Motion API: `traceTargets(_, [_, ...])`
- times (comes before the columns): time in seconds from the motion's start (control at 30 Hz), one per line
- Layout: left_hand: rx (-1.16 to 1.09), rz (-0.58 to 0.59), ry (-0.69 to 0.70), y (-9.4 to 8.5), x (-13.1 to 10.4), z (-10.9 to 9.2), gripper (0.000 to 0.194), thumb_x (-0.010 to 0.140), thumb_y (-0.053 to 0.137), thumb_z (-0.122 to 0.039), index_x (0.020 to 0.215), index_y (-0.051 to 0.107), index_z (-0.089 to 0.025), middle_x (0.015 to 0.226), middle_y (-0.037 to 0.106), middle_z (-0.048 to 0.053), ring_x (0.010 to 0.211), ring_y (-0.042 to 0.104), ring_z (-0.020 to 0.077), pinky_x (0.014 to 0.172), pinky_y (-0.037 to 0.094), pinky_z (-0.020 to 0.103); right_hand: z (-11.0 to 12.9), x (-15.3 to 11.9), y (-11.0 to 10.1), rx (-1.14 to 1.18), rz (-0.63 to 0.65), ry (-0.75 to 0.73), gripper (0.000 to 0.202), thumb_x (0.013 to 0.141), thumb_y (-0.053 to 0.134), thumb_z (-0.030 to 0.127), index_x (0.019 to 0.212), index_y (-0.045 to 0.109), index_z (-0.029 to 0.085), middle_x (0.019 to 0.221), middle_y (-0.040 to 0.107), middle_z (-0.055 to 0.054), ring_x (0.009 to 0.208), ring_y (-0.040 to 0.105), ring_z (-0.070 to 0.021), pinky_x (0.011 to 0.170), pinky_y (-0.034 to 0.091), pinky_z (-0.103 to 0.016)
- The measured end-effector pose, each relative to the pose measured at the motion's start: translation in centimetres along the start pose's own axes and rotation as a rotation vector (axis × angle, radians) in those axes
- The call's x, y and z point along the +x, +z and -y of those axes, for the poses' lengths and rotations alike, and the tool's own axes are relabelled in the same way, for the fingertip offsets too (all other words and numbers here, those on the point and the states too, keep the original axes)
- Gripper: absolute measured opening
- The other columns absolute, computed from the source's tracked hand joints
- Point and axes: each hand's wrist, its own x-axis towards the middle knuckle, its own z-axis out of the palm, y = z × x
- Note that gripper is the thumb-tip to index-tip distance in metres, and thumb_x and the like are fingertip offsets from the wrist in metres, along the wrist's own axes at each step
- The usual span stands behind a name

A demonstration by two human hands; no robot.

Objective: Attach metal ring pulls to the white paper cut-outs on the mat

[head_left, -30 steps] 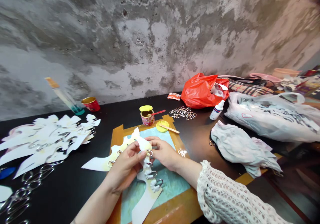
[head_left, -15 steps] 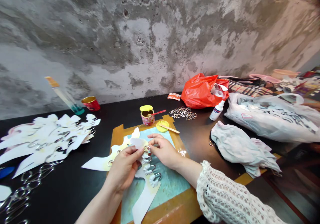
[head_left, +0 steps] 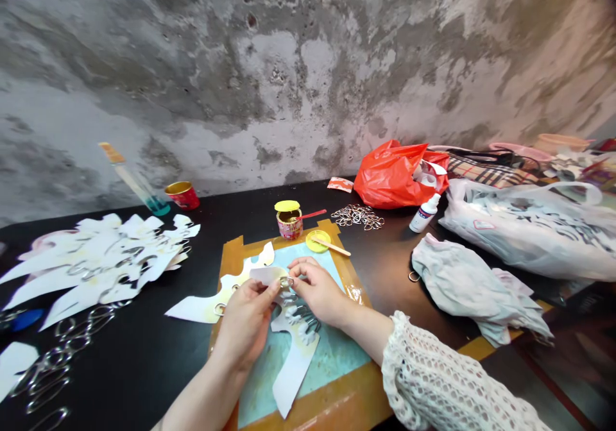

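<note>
My left hand (head_left: 246, 319) grips a white cut-out piece (head_left: 297, 370) at its upper part, thumb on top. The piece slants down to the right over the pale blue sheet (head_left: 349, 354), with several metal rings along its notched edge. My right hand (head_left: 321, 295) is closed, thumb and fingertips pinching a small metal ring (head_left: 287, 282) at the piece's edge. Its exact seat in the notch is partly hidden by the fingers. Left of my hands, a second white cut-out (head_left: 192, 310) with rings lies flat on the sheet's edge.
A pile of white cut-outs (head_left: 110, 258) and loose rings (head_left: 62, 357) lie left. Behind my hands are an open tin (head_left: 290, 227), a yellow lid (head_left: 317, 241) with a wooden stick, and more rings (head_left: 359, 216). A white bottle (head_left: 424, 214), cloth (head_left: 462, 277) and bags (head_left: 392, 177) stand right.
The lower end of the held cut-out has swung slightly right and up, and its rings have shifted with it. Both hands keep their hold. The whole view has moved a little.
</note>
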Motion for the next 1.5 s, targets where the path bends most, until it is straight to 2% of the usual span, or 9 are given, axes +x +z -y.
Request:
traceTargets(0.2, [-0.003, -0.023, 0.030, -0.1, 0.1, 0.5, 0.033, 0.059, 0.090, -0.033, 0.077, 0.070, -0.015, 0.076, 0.071, 0.002, 0.076, 0.061, 0.0140, 0.072, 0.048, 0.024, 0.1, -0.3, 0.2, -0.022, -0.041, 0.006, 0.012, 0.087, 0.058, 0.015, 0.076, 0.061, 0.019, 0.104, 0.058, -0.006, 0.105, 0.058, -0.0180, 0.099, 0.043, -0.034])
traceTargets(0.3, [-0.012, -0.066, 0.051, -0.1, 0.1, 0.5, 0.035, 0.058, 0.090, -0.033, 0.080, 0.069, -0.015, 0.078, 0.072, 0.002, 0.077, 0.062, 0.0151, 0.074, 0.048, 0.026, 0.4, -0.8, 0.0, -0.050, -0.145, -0.024, 0.012, 0.088, 0.054, 0.015, 0.091, 0.066, 0.019, 0.109, 0.059, -0.008, 0.107, 0.058, -0.0192, 0.097, 0.045, -0.035])
traceTargets(0.4, [0.000, -0.110, 0.076, 0.0, 0.1, 0.5, 0.036, 0.057, 0.089, -0.034, 0.080, 0.068, -0.015, 0.078, 0.072, 0.003, 0.076, 0.063, 0.0162, 0.072, 0.048, 0.027, 1.0, -1.5, -0.2, -0.132, -0.249, -0.117, 0.020, 0.090, 0.054, 0.019, 0.105, 0.066, 0.021, 0.116, 0.057, -0.010, 0.112, 0.055, -0.0215, 0.091, 0.049, -0.036])
traceTargets(0.53, [0.024, -0.143, 0.113, 0.1, 0.1, 0.7, 0.035, 0.057, 0.089, -0.035, 0.077, 0.067, -0.015, 0.073, 0.070, 0.002, 0.074, 0.064, 0.0177, 0.071, 0.048, 0.028, 1.6, -2.1, 0.0, -0.343, -0.263, -0.327, 0.009, 0.087, 0.062, 0.023, 0.090, 0.071, 0.022, 0.116, 0.057, -0.010, 0.115, 0.052, -0.0257, 0.096, 0.046, -0.042])
traceTargets(0.67, [0.057, -0.161, 0.157, -0.2, 0.1, 1.4, 0.032, 0.062, 0.087, -0.035, 0.079, 0.067, -0.016, 0.077, 0.071, 0.002, 0.077, 0.063, 0.0176, 0.076, 0.048, 0.029, 1.5, -2.0, 0.2, -0.465, -0.259, -0.421, 0.011, 0.088, 0.063, 0.023, 0.092, 0.073, 0.021, 0.113, 0.059, -0.011, 0.113, 0.052, -0.0261, 0.102, 0.043, -0.047])
traceTargets(0.83, [0.174, -0.197, 0.240, -0.4, -0.3, 1.9, 0.021, 0.073, 0.079, -0.032, 0.084, 0.069, -0.018, 0.084, 0.072, 0.003, 0.086, 0.064, 0.0196, 0.084, 0.046, 0.030, 1.2, -1.7, 0.6, -0.430, -0.280, -0.373, 0.008, 0.086, 0.067, 0.022, 0.089, 0.074, 0.022, 0.115, 0.061, -0.010, 0.112, 0.053, -0.0260, 0.099, 0.045, -0.045])
traceTargets(0.97, [0.284, -0.275, 0.309, 0.3, -0.8, 1.3, 0.017, 0.072, 0.080, -0.029, 0.081, 0.070, -0.018, 0.081, 0.072, 0.004, 0.084, 0.065, 0.0215, 0.080, 0.047, 0.030, 1.1, -1.6, 1.2, -0.327, -0.320, -0.249, 0.003, 0.081, 0.072, 0.021, 0.082, 0.073, 0.023, 0.113, 0.062, -0.008, 0.112, 0.055, -0.0246, 0.100, 0.044, -0.043])
traceTargets(1.17, [0.301, -0.258, 0.300, 0.5, -1.0, 1.3, 0.016, 0.073, 0.079, -0.029, 0.080, 0.070, -0.018, 0.082, 0.073, 0.004, 0.081, 0.064, 0.0206, 0.076, 0.046, 0.028, 1.4, -1.3, 1.4, -0.201, -0.337, -0.106, 0.007, 0.078, 0.070, 0.019, 0.071, 0.069, 0.021, 0.109, 0.063, -0.007, 0.108, 0.057, -0.0227, 0.099, 0.045, -0.039])
traceTargets(1.5, [0.097, -0.133, 0.143, 0.3, -0.5, 1.5, 0.024, 0.069, 0.080, -0.033, 0.081, 0.068, -0.016, 0.079, 0.071, 0.003, 0.075, 0.063, 0.0181, 0.070, 0.046, 0.027, 0.3, -1.3, 1.0, -0.375, -0.256, -0.495, 0.007, 0.083, 0.064, 0.019, 0.080, 0.070, 0.022, 0.119, 0.057, -0.010, 0.112, 0.053, -0.0246, 0.094, 0.047, -0.042])
